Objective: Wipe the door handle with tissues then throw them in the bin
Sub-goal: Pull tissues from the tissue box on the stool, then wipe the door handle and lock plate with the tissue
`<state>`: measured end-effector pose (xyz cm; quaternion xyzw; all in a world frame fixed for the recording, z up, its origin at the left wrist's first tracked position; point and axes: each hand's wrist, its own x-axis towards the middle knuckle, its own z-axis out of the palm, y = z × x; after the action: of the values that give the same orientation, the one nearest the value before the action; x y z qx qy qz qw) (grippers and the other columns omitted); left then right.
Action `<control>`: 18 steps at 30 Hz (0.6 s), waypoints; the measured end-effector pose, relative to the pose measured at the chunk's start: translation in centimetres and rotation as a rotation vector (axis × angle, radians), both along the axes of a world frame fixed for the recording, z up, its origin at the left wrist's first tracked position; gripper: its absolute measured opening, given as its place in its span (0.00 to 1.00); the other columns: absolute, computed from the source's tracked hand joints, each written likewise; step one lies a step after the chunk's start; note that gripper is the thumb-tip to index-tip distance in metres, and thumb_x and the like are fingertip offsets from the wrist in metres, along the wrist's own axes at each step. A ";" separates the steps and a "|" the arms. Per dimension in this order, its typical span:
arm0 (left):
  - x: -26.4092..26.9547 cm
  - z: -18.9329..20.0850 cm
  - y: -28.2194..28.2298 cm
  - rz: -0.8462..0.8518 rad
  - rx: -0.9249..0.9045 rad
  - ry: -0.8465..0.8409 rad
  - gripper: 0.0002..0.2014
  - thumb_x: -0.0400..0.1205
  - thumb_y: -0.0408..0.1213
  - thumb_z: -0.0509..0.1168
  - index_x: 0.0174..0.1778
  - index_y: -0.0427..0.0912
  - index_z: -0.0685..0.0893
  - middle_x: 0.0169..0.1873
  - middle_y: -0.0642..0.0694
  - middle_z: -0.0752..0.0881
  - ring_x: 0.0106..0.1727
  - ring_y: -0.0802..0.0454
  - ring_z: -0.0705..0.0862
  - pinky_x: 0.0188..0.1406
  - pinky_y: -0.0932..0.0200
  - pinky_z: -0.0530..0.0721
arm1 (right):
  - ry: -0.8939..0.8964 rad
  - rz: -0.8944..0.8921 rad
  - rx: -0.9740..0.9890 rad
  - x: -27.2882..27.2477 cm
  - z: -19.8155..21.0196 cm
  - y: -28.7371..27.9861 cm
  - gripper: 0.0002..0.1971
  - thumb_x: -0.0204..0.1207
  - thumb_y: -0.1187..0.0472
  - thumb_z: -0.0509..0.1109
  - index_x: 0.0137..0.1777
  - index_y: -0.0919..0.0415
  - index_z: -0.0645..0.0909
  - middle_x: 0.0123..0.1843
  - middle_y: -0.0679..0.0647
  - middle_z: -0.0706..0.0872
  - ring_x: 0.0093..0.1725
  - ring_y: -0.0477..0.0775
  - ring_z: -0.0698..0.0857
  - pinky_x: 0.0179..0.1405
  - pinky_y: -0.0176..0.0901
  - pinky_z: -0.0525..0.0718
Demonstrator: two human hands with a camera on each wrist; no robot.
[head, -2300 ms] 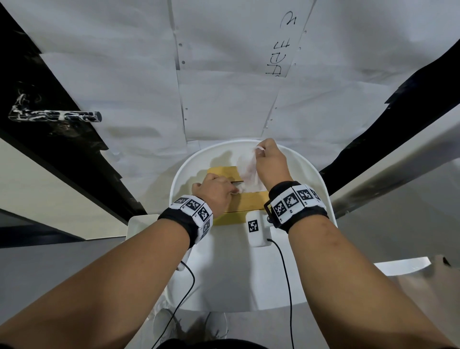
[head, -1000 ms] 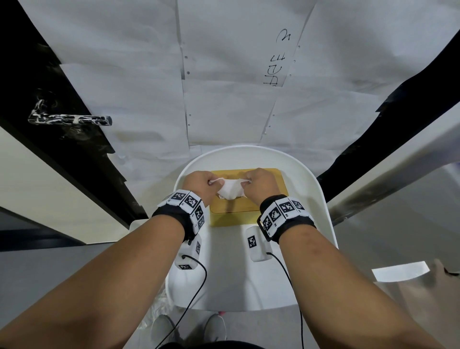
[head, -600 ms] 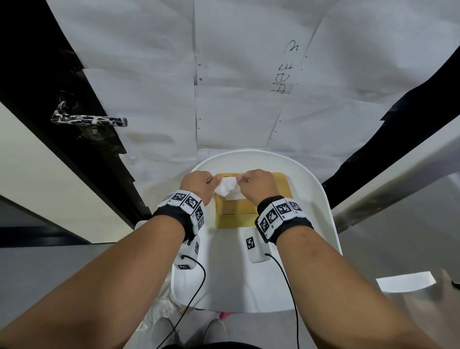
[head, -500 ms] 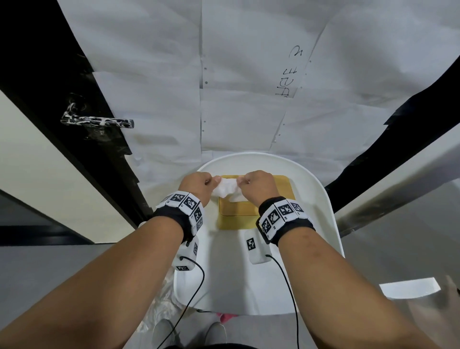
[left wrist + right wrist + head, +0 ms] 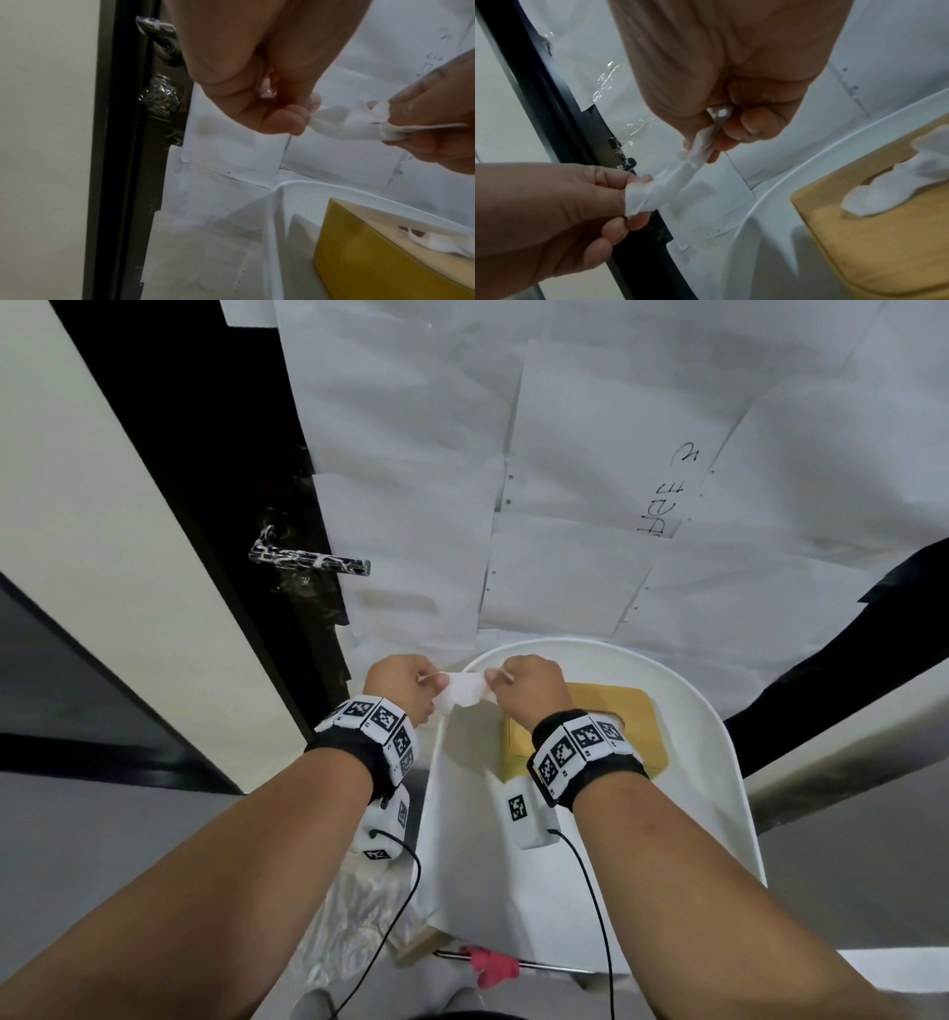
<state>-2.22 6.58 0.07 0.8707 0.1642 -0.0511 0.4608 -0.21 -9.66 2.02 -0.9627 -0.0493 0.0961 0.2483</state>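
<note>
A crumpled white tissue (image 5: 463, 698) (image 5: 344, 125) (image 5: 670, 182) is stretched between both hands above the rim of a white chair (image 5: 719, 762). My left hand (image 5: 405, 690) (image 5: 282, 113) (image 5: 618, 203) pinches its left end and my right hand (image 5: 524, 693) (image 5: 421, 125) (image 5: 721, 130) pinches its right end. The door handle (image 5: 310, 559), dark and wrapped in clear film, juts out on the black door edge, up and to the left of the hands. A yellow tissue box (image 5: 606, 711) (image 5: 385, 255) (image 5: 875, 223) sits on the chair with a tissue poking from its slot.
White paper sheets (image 5: 565, 480) cover the door behind the chair. A cream wall (image 5: 102, 531) lies left of the black frame. A crinkled plastic bag (image 5: 354, 916) hangs low beside the chair's left edge. A pink item (image 5: 490, 963) lies under the chair front.
The right hand pulled the tissue from the box, then both hands bunched it. The hands have since risen and shifted left with it, off the box toward the chair's rim and the door handle.
</note>
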 end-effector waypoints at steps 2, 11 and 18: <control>-0.2 0.3 1.3 0.005 0.007 0.022 0.12 0.81 0.45 0.65 0.35 0.44 0.82 0.34 0.37 0.88 0.38 0.37 0.89 0.46 0.42 0.90 | -0.016 0.010 -0.038 -0.2 0.3 1.2 0.23 0.84 0.51 0.57 0.26 0.55 0.65 0.29 0.48 0.72 0.43 0.57 0.74 0.44 0.41 0.67; -1.6 2.5 8.8 -0.021 0.189 -0.050 0.22 0.81 0.53 0.64 0.33 0.37 0.78 0.32 0.40 0.88 0.32 0.43 0.86 0.41 0.51 0.86 | -0.019 -0.057 0.229 -1.4 2.1 8.4 0.09 0.81 0.65 0.61 0.47 0.65 0.84 0.41 0.56 0.82 0.45 0.63 0.85 0.53 0.54 0.86; -1.5 4.0 15.3 0.034 -0.042 -0.147 0.03 0.82 0.30 0.64 0.45 0.40 0.82 0.35 0.39 0.86 0.31 0.46 0.83 0.42 0.52 0.88 | -0.103 -0.064 0.276 -2.3 4.4 14.7 0.11 0.81 0.68 0.61 0.52 0.62 0.85 0.53 0.61 0.86 0.54 0.59 0.84 0.49 0.37 0.75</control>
<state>-3.75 21.85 4.06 0.8593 0.1435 0.0175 0.4907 -2.47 5.01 6.42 -0.9241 -0.0440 0.0310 0.3782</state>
